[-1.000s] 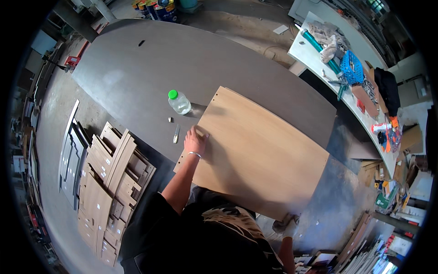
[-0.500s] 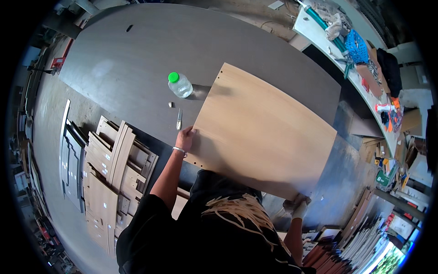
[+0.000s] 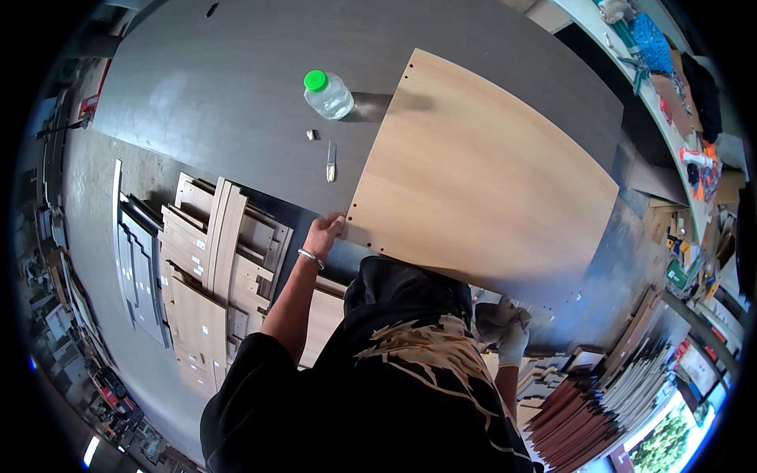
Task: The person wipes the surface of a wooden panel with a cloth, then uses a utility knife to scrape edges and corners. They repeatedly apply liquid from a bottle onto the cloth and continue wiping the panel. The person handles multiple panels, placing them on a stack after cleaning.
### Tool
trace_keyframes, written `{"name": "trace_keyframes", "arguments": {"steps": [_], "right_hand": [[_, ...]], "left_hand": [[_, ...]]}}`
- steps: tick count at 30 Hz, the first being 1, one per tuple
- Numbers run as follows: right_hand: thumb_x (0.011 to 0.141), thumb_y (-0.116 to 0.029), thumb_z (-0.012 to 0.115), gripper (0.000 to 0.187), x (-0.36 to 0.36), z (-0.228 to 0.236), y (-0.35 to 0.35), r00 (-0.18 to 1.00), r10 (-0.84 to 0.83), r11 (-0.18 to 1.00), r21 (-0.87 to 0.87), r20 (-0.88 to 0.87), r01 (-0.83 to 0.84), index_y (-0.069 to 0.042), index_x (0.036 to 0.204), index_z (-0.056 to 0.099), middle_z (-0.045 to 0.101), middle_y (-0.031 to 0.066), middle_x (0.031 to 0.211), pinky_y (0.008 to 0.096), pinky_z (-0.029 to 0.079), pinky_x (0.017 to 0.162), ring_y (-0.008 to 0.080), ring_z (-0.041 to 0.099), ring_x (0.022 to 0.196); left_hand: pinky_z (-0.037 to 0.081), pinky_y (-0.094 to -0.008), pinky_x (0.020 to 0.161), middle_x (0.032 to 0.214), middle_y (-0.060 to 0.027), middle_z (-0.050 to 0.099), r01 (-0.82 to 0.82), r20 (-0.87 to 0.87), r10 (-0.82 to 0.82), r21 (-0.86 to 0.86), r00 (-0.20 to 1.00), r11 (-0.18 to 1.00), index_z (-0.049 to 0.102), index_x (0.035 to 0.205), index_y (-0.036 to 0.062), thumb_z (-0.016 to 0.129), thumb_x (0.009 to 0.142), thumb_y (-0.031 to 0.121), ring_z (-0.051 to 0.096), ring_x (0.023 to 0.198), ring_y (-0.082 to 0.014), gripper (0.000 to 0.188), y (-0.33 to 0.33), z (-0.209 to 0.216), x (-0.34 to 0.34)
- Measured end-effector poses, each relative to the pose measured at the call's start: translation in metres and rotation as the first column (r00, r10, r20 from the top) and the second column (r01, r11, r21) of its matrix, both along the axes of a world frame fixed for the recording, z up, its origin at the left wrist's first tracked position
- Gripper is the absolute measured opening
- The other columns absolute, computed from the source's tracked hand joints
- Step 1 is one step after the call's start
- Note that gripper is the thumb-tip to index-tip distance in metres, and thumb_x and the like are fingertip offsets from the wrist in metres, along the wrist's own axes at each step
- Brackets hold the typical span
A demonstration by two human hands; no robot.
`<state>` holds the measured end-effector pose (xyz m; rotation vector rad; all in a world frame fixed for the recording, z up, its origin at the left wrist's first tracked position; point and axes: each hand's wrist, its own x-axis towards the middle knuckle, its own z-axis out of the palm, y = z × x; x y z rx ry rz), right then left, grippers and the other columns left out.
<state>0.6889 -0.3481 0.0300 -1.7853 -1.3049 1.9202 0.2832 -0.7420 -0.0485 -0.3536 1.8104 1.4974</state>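
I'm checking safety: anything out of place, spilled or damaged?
The knife lies loose on the grey table, blade seemingly exposed, near the left hand and wooden panel; that looks out of place. No spill or obvious damage shows.

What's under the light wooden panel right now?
The grey work surface shows past the far and left edges of the light wooden panel, which seems to rest on it. Anything directly beneath is covered and cannot be seen.
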Motion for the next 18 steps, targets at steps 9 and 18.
{"name": "trace_keyframes", "arguments": {"steps": [9,18], "right_hand": [[0.096,-0.005,0.044,0.039,-0.040,0.029,-0.011,0.989,-0.090,0.987,-0.145,-0.115,0.073,-0.006,0.132,0.057,0.062,0.0113,0.128,0.0412,0.049,0.107,0.0245,0.060,0.123],[0.105,-0.025,0.050,0.033,-0.091,0.048,-0.006,0.988,-0.046,0.981,-0.193,-0.149,0.017,-0.009,0.134,0.056,0.061,0.0104,0.133,0.0445,0.052,0.105,0.0270,0.060,0.126]], "left_hand": [[0.058,-0.0303,0.075,0.090,-0.0086,0.075,0.022,0.034,-0.022,0.010,0.999,1.000,0.072,0.110,-0.0046,0.071,0.100,0.027,0.072,0.080,-0.0159,0.034,-0.007,0.015,0.025],[0.059,-0.0340,0.083,0.099,-0.0152,0.076,-0.193,0.196,0.149,0.230,0.969,0.954,0.067,0.121,-0.0054,0.055,0.108,0.023,0.074,0.086,-0.0220,0.034,-0.025,0.005,0.041]]}}
